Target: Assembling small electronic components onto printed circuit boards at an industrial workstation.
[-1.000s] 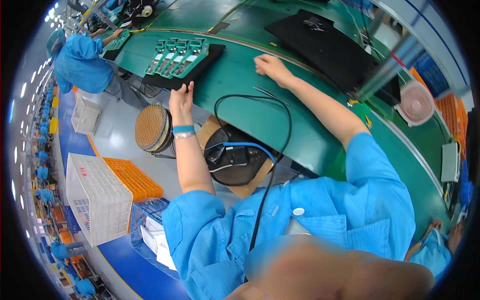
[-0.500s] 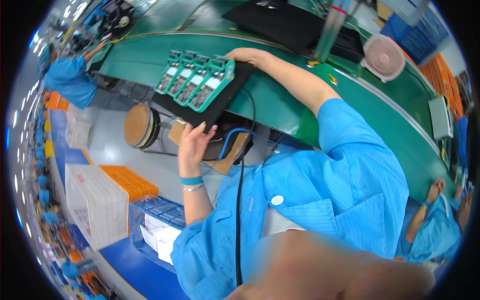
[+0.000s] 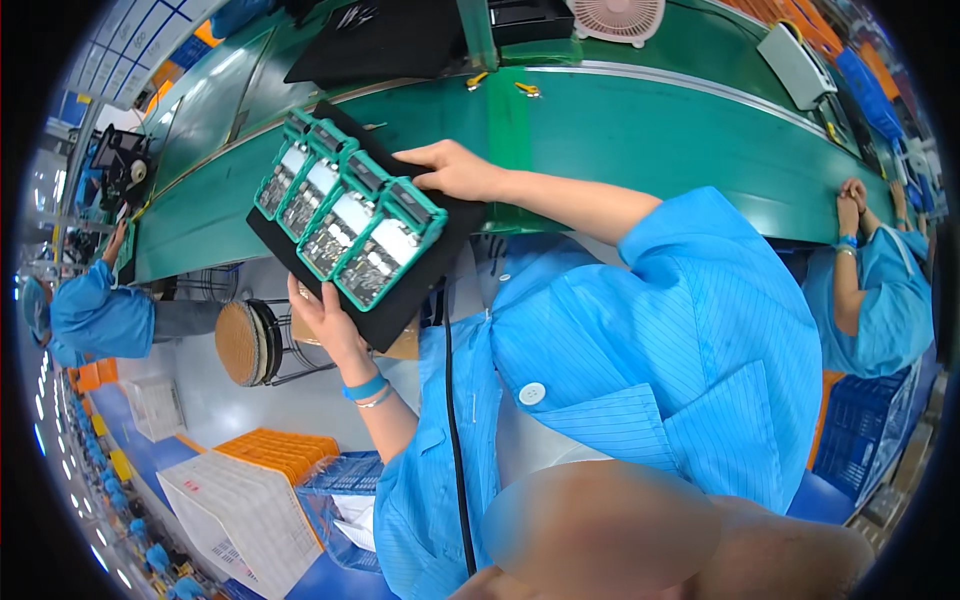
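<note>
Both hands hold the black tray (image 3: 440,255). Left hand (image 3: 325,318) grips its near edge from below, fingers wrapped under. Right hand (image 3: 452,170) clamps the far edge, thumb on top. Tray is lifted off the green belt (image 3: 620,130), tilted, hanging over the belt's near edge above the person's lap. Four green circuit boards (image 3: 345,215) lie side by side on the tray, touching or almost so. Round stool (image 3: 240,343) sits below the tray, to its left. White and orange crates (image 3: 255,490) further below on the floor. Pink fan (image 3: 618,15) beyond the tray, across the belt. Another person in blue (image 3: 95,318) stands well left of the tray.
</note>
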Demonstrator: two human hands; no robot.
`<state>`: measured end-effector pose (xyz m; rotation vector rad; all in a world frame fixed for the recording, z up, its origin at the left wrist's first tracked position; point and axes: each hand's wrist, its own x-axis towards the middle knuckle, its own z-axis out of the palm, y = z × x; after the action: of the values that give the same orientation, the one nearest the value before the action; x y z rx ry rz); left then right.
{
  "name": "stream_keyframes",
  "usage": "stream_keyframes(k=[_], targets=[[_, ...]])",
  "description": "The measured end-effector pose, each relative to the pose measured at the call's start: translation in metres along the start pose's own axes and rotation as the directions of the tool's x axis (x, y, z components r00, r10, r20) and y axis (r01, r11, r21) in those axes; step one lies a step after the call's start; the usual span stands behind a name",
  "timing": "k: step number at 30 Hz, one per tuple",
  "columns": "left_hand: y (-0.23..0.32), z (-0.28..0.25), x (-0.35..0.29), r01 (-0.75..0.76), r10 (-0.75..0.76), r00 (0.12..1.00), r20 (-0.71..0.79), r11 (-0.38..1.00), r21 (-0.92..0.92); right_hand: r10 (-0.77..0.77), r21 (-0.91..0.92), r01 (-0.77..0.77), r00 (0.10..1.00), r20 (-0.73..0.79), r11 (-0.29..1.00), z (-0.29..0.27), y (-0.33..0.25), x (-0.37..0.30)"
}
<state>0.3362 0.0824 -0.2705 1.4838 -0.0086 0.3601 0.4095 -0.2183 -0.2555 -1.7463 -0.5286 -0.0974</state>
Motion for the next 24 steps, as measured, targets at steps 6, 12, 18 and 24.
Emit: stream_keyframes(k=[6, 12, 18, 24], targets=[[0.033, -0.027, 0.026, 0.053, -0.028, 0.968, 0.251, 0.994, -0.094, 0.235, 0.126, -0.211, 0.945, -0.226, 0.969, 0.034, -0.070, -0.044], [0.030, -0.055, 0.099, 0.070, -0.026, 0.812, 0.583, 0.996, -0.053, 0.303, 0.178, -0.245, 0.776, -0.554, 0.953, 0.100, -0.091, -0.062], [0.019, -0.051, 0.142, -0.133, -0.092, 0.697, 0.711, 0.958, 0.253, 0.360, 0.293, -0.215, 0.657, -0.663, 0.932, 0.128, -0.087, -0.066], [0.039, -0.079, 0.289, -0.273, -0.139, 0.545, 0.827, 0.903, 0.332, 0.310, 0.144, -0.304, 0.617, -0.724, 0.942, 0.121, -0.042, -0.065]])
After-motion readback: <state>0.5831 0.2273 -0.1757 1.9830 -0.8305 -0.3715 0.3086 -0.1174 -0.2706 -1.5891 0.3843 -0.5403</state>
